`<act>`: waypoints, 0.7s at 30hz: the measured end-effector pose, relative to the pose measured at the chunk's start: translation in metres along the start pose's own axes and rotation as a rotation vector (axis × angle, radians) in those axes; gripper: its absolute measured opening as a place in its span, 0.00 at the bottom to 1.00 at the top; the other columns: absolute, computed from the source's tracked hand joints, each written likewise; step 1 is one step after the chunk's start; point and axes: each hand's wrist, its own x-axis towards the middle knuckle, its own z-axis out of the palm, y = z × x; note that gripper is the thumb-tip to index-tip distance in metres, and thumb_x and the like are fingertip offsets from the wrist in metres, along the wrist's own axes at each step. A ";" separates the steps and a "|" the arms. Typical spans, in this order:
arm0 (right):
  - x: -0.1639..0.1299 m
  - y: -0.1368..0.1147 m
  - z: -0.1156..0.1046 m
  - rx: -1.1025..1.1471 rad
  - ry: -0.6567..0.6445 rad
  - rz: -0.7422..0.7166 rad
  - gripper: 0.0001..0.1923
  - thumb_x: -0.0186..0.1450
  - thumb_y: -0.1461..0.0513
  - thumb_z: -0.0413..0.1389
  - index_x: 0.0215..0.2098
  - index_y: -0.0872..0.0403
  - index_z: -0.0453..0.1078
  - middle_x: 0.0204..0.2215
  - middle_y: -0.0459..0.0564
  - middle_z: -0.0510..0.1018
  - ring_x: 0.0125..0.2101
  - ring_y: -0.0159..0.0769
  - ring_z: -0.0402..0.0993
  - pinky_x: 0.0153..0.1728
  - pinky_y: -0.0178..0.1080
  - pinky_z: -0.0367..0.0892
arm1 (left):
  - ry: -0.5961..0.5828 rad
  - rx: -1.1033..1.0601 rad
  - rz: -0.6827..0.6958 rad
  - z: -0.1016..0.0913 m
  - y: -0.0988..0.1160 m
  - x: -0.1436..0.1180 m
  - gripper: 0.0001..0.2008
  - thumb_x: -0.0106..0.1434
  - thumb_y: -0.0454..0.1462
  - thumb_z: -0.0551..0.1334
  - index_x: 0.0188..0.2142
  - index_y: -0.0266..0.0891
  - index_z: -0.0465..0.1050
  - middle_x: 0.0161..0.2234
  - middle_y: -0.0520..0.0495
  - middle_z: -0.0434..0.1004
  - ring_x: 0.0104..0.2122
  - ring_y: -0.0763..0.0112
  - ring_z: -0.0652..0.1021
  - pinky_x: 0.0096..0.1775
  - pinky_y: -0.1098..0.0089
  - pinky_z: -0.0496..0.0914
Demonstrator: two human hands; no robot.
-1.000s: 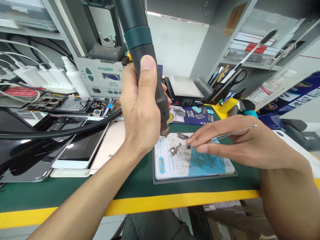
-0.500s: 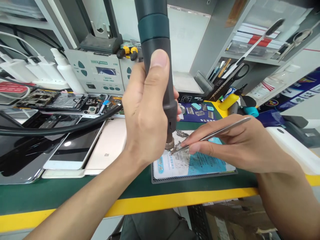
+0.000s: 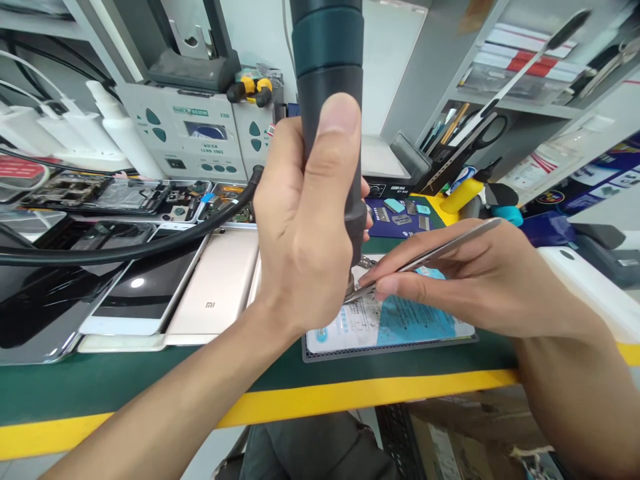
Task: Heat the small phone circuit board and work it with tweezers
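Note:
My left hand is wrapped round the thick black handle of a hot air gun, held upright with its nozzle pointing down. Between the thumb and fingers of my right hand is a pair of metal tweezers, slanting down to the left. Their tips reach the spot beside the nozzle, over a white and blue printed pad. A small metal part lies on the pad behind the tips. What the tips grip is mostly hidden by the nozzle and my left hand.
A grey soldering station stands at the back left. Several phones and opened phone bodies lie on the left, with a black hose crossing above them. At the back right are blades on a blue mat and a yellow bottle.
The hot air gun has moved slightly right in view, and its nozzle now covers more of the tweezer tips and the small piece there. My right hand keeps its hold on the tweezers.

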 end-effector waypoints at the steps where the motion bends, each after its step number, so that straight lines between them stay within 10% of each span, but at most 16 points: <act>1: 0.001 0.001 0.000 0.002 -0.005 0.004 0.06 0.65 0.57 0.65 0.33 0.49 0.84 0.31 0.47 0.86 0.29 0.37 0.81 0.29 0.35 0.76 | -0.001 0.001 0.003 0.000 0.000 -0.001 0.23 0.69 0.58 0.56 0.34 0.43 0.68 0.26 0.51 0.68 0.20 0.70 0.74 0.20 0.67 0.68; 21: 0.009 0.007 0.002 0.241 -0.006 0.193 0.08 0.62 0.55 0.69 0.29 0.51 0.83 0.27 0.49 0.84 0.29 0.38 0.82 0.30 0.36 0.79 | 0.003 0.023 0.010 0.003 0.000 -0.004 0.23 0.69 0.60 0.53 0.38 0.44 0.70 0.26 0.51 0.68 0.20 0.71 0.74 0.20 0.67 0.65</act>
